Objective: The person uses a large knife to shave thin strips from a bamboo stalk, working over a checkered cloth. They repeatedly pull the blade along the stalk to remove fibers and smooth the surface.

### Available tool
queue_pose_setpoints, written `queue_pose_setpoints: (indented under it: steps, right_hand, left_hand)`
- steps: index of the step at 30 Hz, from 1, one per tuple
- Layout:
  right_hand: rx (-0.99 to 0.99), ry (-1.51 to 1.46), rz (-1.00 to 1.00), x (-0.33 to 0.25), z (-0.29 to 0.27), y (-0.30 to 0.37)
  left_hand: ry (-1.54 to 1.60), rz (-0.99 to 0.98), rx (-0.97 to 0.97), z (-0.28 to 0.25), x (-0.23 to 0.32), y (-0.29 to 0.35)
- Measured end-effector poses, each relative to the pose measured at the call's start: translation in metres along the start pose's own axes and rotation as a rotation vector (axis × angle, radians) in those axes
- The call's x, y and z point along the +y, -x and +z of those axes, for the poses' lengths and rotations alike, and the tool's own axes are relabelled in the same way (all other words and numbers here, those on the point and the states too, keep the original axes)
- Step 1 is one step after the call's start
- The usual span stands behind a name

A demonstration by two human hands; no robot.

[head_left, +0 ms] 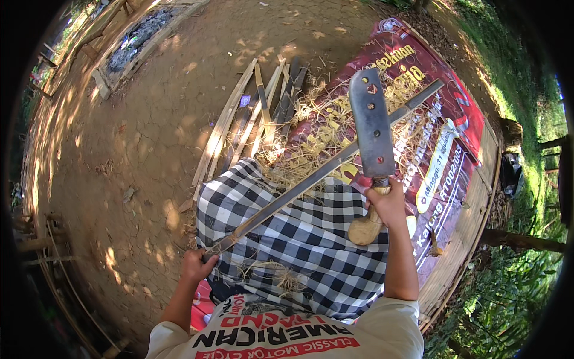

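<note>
My right hand [385,203] grips the curved wooden handle of a broad cleaver [372,122], its dark blade pointing away from me with several holes along it. Closed at the lower left, my left hand [199,265] holds the near end of a long dark bamboo strip [293,192]. The strip slants up to the far right and passes behind the cleaver's blade; I cannot tell whether they touch. Beneath both lies a black-and-white checked cloth [269,239] over my lap, with a few pale shavings [289,280] on it.
Curly shavings [326,128] cover part of a dark red printed banner [448,179] on a bamboo platform [457,245]. Several split bamboo strips [224,122] lie beyond my lap. Bare earth [143,149] extends to the left, with an ash-filled fire pit [140,39] farther off.
</note>
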State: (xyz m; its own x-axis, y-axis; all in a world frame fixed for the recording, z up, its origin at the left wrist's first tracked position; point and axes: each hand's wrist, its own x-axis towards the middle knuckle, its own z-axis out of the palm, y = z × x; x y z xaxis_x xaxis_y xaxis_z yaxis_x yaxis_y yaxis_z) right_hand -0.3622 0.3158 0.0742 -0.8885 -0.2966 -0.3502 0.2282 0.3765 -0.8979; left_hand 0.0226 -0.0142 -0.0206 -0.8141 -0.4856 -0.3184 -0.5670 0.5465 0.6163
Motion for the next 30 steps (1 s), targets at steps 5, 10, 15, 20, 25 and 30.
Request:
queue_pose_setpoints:
  steps: [5,10,15,20,25,30]
  right_hand:
    - [-0.172,0.119,0.083,0.004,0.018,0.016]
    - [-0.015,0.022,-0.002,-0.002,0.015,0.007]
    - [-0.126,0.227,-0.039,0.021,0.036,0.026]
    - [-0.131,0.017,-0.005,0.008,0.022,0.012]
    - [-0.211,0.189,0.039,0.023,0.055,0.037]
    - [-0.346,0.313,-0.222,0.001,0.072,0.045]
  left_hand:
    - [-0.024,0.054,-0.005,-0.01,0.003,0.0]
    - [0.001,-0.006,-0.003,-0.004,0.004,-0.003]
    - [-0.058,0.028,0.011,-0.01,0.005,-0.001]
    - [-0.028,0.003,0.025,-0.008,0.009,0.0]
    - [-0.095,0.047,0.039,-0.013,0.019,-0.006]
    - [-0.067,0.055,0.018,-0.009,0.007,-0.003]
